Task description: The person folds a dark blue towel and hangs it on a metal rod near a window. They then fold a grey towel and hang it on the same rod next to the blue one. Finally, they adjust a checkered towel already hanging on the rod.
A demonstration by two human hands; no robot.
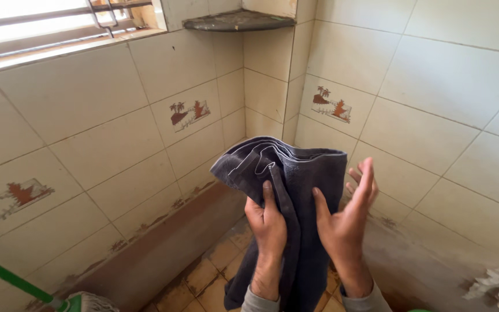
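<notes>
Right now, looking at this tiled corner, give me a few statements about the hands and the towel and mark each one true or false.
1. The left hand grips a dark grey towel. True.
2. The right hand is closed in a fist around the towel. False: its fingers are spread open, palm against the towel's side.
3. A corner shelf sits high up where the two tiled walls meet. True.
4. The towel lies flat on the floor. False: it is held up in the air and hangs down between the forearms.
5. A green handle shows at the lower left. True.
</notes>
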